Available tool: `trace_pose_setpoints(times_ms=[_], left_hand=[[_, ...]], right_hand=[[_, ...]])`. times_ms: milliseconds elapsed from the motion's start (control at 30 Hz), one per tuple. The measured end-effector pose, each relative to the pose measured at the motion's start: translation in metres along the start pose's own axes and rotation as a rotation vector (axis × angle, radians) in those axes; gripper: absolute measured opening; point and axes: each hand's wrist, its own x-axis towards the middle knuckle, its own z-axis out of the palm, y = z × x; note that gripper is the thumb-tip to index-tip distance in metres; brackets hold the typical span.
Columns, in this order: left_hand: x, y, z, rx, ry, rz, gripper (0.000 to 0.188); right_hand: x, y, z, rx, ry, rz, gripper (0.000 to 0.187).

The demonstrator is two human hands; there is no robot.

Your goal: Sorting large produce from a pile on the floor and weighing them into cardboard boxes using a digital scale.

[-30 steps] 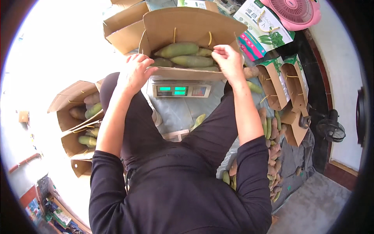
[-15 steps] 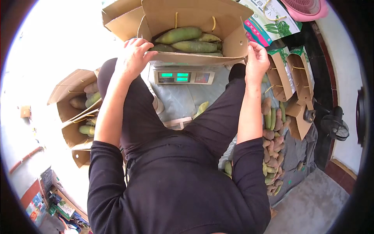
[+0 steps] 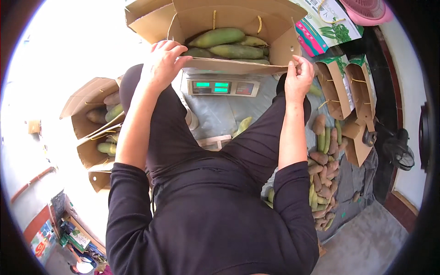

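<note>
An open cardboard box (image 3: 197, 18) with yellow cord handles stands on a digital scale (image 3: 223, 87) in front of me. Several long green radishes (image 3: 224, 37) lie inside it. The fingers of my left hand (image 3: 162, 65) are hooked over the box's near left corner. At the near right corner, my right hand (image 3: 299, 81) pinches the rim between thumb and fingers. Both hands are closed on the cardboard. Below the near wall, the scale's green displays are lit; its platform is mostly hidden by the box.
Filled cardboard boxes (image 3: 91, 117) stand at my left. On the right are open cartons (image 3: 332, 91), a heap of green and reddish-brown radishes (image 3: 324, 174), a black fan (image 3: 398, 149) and a pink basket-like item (image 3: 366, 10). One radish (image 3: 242, 126) lies between my legs.
The whole view has shifted slightly, moving the scene a little to the right. My right hand's fingers have shifted somewhat at the box corner; my left hand keeps its hold.
</note>
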Motion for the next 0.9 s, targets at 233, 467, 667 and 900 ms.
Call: trace_pose_setpoints(times_ms=[233,467,667,900], left_hand=[[-0.005,-0.004,-0.007,0.012,0.055,0.006,0.023],[-0.012,-0.006,-0.014,-0.064,0.133,0.025,0.021],[-0.053,-0.025,-0.05,-0.225,0.307,-0.079,0.018],[-0.204,-0.091,-0.1,0.048,0.537,-0.567,0.028]], right_hand=[[-0.001,0.0,0.01,-0.096,0.021,-0.196,0.022],[-0.004,-0.001,0.01,-0.146,-0.056,-0.224,0.017],[-0.006,0.002,0.012,-0.152,-0.102,-0.232,0.015],[-0.003,0.008,0.011,-0.188,-0.128,-0.247,0.015]])
